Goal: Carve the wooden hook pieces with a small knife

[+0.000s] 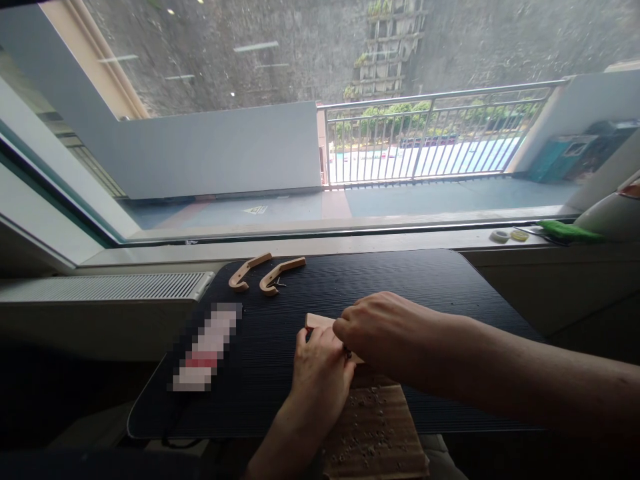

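Note:
A pale wooden piece point(319, 321) lies on the black table, partly covered by both hands. My left hand point(323, 363) is closed around it, pressing it from the near side. Just above and to the right, my right hand point(377, 327) makes a fist over the wood; what its fingers grip is hidden. A small dark metal bit shows between the two hands, too little of it to name. Below them a sheet of corrugated cardboard point(410, 427) overhangs the table's near edge, with several tiny screw-like pieces scattered on it.
Two curved wooden hooks point(243, 272) lie at the table's far left, small metal pieces beside one. A blurred-out pinkish item point(207, 347) is on the left. Tape rolls point(500, 236) and a green cloth-like thing point(570, 231) sit on the windowsill. A radiator point(165, 287) borders the table point(450, 287).

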A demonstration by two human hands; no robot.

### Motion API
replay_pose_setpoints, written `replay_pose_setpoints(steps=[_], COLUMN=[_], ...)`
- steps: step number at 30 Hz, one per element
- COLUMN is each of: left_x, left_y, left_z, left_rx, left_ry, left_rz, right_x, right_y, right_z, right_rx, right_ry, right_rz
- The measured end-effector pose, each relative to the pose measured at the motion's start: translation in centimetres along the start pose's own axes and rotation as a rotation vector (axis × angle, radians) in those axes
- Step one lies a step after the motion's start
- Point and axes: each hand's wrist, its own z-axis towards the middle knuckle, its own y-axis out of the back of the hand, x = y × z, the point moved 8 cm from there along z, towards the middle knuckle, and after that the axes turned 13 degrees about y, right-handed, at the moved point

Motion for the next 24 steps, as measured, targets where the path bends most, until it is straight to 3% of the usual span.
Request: replay_pose_setpoints(steps=[9,14,19,24], left_x=[-0.1,0.0,-0.1,0.0], left_y=[0.0,0.0,-0.1,-0.1], left_z=[0.0,0.0,0.0,0.0], left_rx=[-0.002,0.006,0.007,0.022], left_ry=[-0.016,-0.001,-0.004,0.000], left_rz=[0.037,0.040,0.033,0.024], right_x=[0.0,-0.4,0.5,0.4], right_y=[0.1,1.0,1.6,0.9], right_z=[0.3,-0.3,-0.4,0.0], right_rx=[0.049,0.035,0.003,-0.024], right_ry=[0.013,-0.046,0.069,0.084], right_rz=[-0.156,-0.084,-0.033,-0.048])
